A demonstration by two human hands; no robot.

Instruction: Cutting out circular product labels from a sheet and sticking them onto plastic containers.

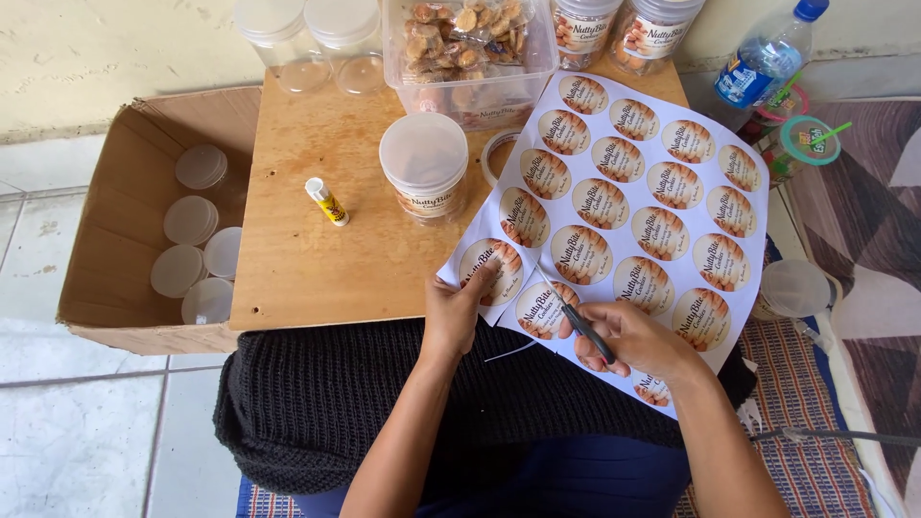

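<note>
Person seated at a small wooden table (317,259), the landmark here. A white sheet of round labels (633,221) lay over the table's right half and hung past its near edge. Left hand (451,312) pinched the sheet's near-left corner; right hand (628,341) worked scissors (576,321) into the sheet just off the near edge. A lidded plastic jar (424,168) stood mid-table, a glue stick (326,201) to its left. A cardboard box (125,240) of lidded jars sat against the table's left side.
</note>
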